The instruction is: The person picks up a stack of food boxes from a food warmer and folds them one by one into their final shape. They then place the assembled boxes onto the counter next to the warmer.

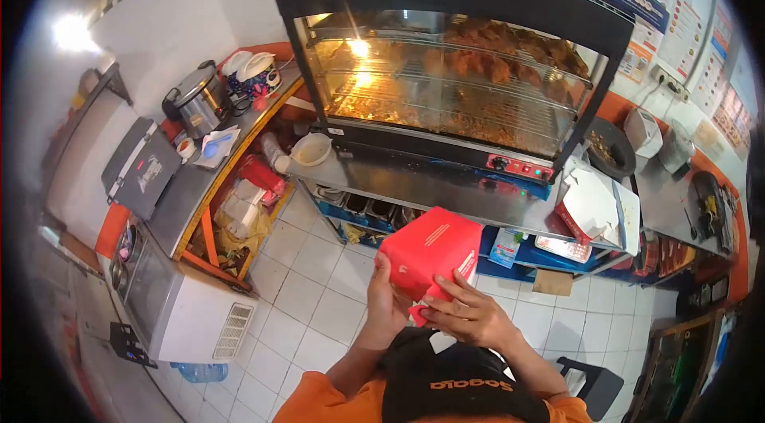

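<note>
A red cardboard box with small white print is held in front of my body, over the black apron. My left hand grips its near left side, with the thumb up along the edge. My right hand is closed on the flaps at the near right corner, where a small red tab and a white edge show. The ends of some fingers are hidden by the box.
Ahead stands a glass warming cabinet with pieces of food on its racks, above a metal counter. An open white box lies at its right. A white bowl sits at the left end. A chest freezer stands lower left.
</note>
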### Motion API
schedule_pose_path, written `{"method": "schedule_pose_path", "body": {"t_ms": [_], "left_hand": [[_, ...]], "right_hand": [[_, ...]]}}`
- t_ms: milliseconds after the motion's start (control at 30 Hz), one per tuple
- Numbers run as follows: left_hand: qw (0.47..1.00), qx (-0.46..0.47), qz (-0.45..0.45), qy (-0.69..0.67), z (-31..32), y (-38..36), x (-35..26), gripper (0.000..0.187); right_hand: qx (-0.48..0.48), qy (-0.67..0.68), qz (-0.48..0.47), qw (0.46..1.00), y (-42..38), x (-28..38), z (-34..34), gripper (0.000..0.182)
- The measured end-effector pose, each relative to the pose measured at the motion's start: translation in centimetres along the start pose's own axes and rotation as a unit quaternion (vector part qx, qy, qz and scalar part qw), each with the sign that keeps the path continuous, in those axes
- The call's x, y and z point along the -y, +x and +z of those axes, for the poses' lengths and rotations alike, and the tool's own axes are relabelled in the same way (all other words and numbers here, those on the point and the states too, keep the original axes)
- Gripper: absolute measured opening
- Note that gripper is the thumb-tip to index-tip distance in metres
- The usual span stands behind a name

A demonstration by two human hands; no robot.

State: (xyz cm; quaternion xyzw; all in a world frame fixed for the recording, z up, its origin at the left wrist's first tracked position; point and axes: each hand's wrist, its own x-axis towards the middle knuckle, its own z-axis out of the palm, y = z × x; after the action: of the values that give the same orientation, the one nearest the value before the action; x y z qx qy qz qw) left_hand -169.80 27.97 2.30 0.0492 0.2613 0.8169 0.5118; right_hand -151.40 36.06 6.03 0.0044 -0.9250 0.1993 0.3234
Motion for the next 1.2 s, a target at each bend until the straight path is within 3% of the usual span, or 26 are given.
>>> {"method": "schedule_pose_path", "body": {"t_ms": [33, 100, 200, 267, 333, 400, 467, 533, 567, 633, 667, 700, 733, 800, 833, 900, 933, 1000, 1033, 1067, 1133, 1200], "left_hand": [[1.000, -0.007, -0.013, -0.008, -0.2, 0.4, 0.5, 0.045], [0.999, -0.023, -0.032, -0.029, -0.3, 0.3, 1.1, 0.043], [1.000, -0.028, 0.004, 0.009, -0.4, -0.2, 2.0, 0.039], [0.997, -0.025, 0.071, 0.028, -0.6, -0.1, 3.6, 0.034], [0.995, -0.016, 0.065, 0.073, -1.7, 0.5, 4.4, 0.032], [0.995, -0.039, 0.069, 0.064, -1.7, 0.7, 4.7, 0.029], [0.999, -0.002, 0.008, 0.053, -2.2, 0.8, 5.5, 0.036], [1.000, -0.019, 0.005, 0.019, -2.5, 0.8, 7.2, 0.037], [1.000, -0.016, 0.003, 0.009, -2.3, 0.9, 7.8, 0.037], [1.000, -0.015, -0.001, -0.005, -2.1, 0.5, 7.9, 0.037], [0.996, 0.026, 0.028, 0.083, -1.9, 0.5, 7.5, 0.035], [0.981, 0.070, 0.053, 0.172, -1.7, 0.4, 7.0, 0.033], [0.955, 0.115, 0.077, 0.262, -1.3, 0.4, 6.2, 0.031], [0.951, 0.157, 0.098, 0.248, -0.9, -0.1, 4.3, 0.032], [0.920, 0.231, 0.071, 0.308, -1.6, -0.2, 3.5, 0.030], [0.816, 0.352, 0.012, 0.459, -1.4, -1.2, 0.0, 0.022], [0.811, 0.359, 0.003, 0.462, -1.8, -1.3, -0.2, 0.022], [0.605, 0.452, 0.122, 0.644, -2.8, -1.3, 0.0, 0.020], [0.567, 0.467, 0.171, 0.657, -2.6, -1.8, -0.5, 0.015], [0.561, 0.477, 0.165, 0.656, -2.2, -2.0, -0.7, 0.015], [0.511, 0.407, 0.331, 0.681, -1.9, -2.5, -0.6, 0.011], [0.515, 0.403, 0.320, 0.685, -2.9, -2.6, -0.3, 0.016]], "right_hand": [[0.051, -0.038, 0.011, 0.998, 0.4, 0.3, -0.7, 0.051], [0.065, -0.057, 0.012, 0.996, 0.7, 0.0, -0.7, 0.054], [0.093, -0.093, 0.022, 0.991, 1.0, -0.8, -0.9, 0.057], [0.042, -0.087, 0.064, 0.993, 0.0, -1.9, 0.7, 0.052], [0.008, -0.052, 0.060, 0.997, 0.4, -1.7, 1.6, 0.044], [-0.011, -0.047, 0.121, 0.991, 0.0, -1.4, 2.4, 0.039], [-0.004, -0.034, 0.115, 0.993, -0.1, -1.8, 3.2, 0.037], [-0.064, -0.077, 0.128, 0.987, -0.1, -1.3, 3.6, 0.044], [-0.048, -0.123, 0.119, 0.984, -0.2, -1.6, 3.9, 0.031], [-0.064, -0.140, 0.121, 0.981, 0.0, -1.5, 3.5, 0.030], [-0.090, -0.160, 0.124, 0.975, 0.1, -1.7, 3.3, 0.030], [-0.116, -0.109, 0.195, 0.968, -1.6, -2.2, 3.9, 0.059], [-0.119, -0.111, 0.199, 0.966, -1.9, -3.0, 3.8, 0.059], [-0.172, 0.141, 0.264, 0.938, -2.7, -4.4, 2.9, 0.093], [-0.158, 0.278, 0.272, 0.908, -2.8, -5.0, 1.4, 0.120], [-0.239, 0.477, 0.294, 0.794, -3.4, -5.5, -0.3, 0.113], [-0.283, 0.545, 0.323, 0.720, -4.9, -6.5, -1.1, 0.107], [-0.308, 0.640, 0.394, 0.583, -8.0, -8.1, -2.3, 0.089], [-0.300, 0.529, 0.426, 0.670, -12.9, -10.8, -1.3, 0.077], [-0.312, 0.527, 0.426, 0.666, -13.4, -10.7, -0.9, 0.077], [-0.277, 0.553, 0.377, 0.689, -13.4, -10.2, -0.2, 0.074], [-0.275, 0.562, 0.364, 0.690, -13.2, -8.1, 0.1, 0.075]]}}
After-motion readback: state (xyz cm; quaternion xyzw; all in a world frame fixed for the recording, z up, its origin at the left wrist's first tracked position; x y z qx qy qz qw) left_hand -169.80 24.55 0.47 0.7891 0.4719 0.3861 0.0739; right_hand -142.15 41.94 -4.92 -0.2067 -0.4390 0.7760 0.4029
